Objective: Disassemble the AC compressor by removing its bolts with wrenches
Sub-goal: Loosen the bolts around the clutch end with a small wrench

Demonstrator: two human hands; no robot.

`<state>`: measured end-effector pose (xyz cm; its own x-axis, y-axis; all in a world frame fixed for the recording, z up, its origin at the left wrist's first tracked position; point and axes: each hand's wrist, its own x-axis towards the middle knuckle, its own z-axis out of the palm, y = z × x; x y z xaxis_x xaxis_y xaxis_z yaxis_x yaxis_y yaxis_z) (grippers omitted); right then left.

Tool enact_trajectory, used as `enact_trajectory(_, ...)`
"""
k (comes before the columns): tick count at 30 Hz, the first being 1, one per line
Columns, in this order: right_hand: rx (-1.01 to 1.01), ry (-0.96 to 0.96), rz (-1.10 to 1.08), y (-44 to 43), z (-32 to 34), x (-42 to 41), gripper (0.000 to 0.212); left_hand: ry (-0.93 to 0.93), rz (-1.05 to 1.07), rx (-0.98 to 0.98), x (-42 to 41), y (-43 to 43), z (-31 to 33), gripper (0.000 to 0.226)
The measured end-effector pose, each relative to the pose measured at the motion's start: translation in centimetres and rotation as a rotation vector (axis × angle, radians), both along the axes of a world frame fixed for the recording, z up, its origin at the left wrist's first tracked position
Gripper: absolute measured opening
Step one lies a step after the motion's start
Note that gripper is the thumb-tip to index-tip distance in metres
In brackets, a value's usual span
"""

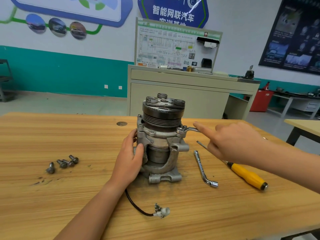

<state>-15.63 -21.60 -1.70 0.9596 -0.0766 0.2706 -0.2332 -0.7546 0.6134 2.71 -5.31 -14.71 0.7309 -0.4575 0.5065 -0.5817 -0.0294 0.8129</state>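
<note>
Part done, I judge: four loose bolts [68, 162] lie toward the left edge of the desk [69, 196], while others [139, 116] sit in the flange. The compressor [162, 135] stands upright mid-desk. The left hand [131, 153] grips its side. A wrench [187, 130] sits on a right-side bolt; the right hand [230, 142] lays a straight forefinger along it, grip cannot tell. The wall sign [173, 13] reads "智能网联汽车"; no brand is legible.

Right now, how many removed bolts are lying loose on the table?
4, all left of the compressor: one bolt lies apart, farthest left; three bolts bunch together just right of it. They overlap, so another may be hidden.
</note>
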Motion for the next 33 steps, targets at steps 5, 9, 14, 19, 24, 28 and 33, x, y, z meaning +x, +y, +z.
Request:
enact_trajectory(5,-0.040,-0.010,0.036,-2.7,0.1,2.2,0.061,0.021,-0.012,-0.036,-0.2,0.0,0.0,0.051)
enact_trajectory(9,0.014,-0.247,0.298,-4.4,-0.9,4.8,0.043,0.019,-0.010,-0.035,-0.3,0.0,0.1,0.053)
enact_trajectory(14,0.005,-0.373,0.425,-3.7,-1.5,7.8,0.027,0.023,-0.015,-0.012,-0.1,0.2,0.1,0.054)
enact_trajectory(19,0.650,-0.944,0.273,-1.3,0.6,3.5,0.040,0.013,-0.011,0.004,0.0,0.0,-0.1,0.053)
enact_trajectory(24,0.552,-0.720,0.173,3.7,1.4,-2.6,0.046,0.042,-0.009,-0.029,-0.1,-0.1,0.0,0.051)
enact_trajectory(28,0.460,-0.334,-0.115,3.9,-0.5,-2.8,0.049,0.051,-0.013,-0.033,-0.2,-0.1,0.2,0.052)
enact_trajectory(33,0.372,-0.261,-0.256,3.5,-1.9,-1.7,0.060,0.053,-0.009,-0.042,-0.2,0.0,0.2,0.053)
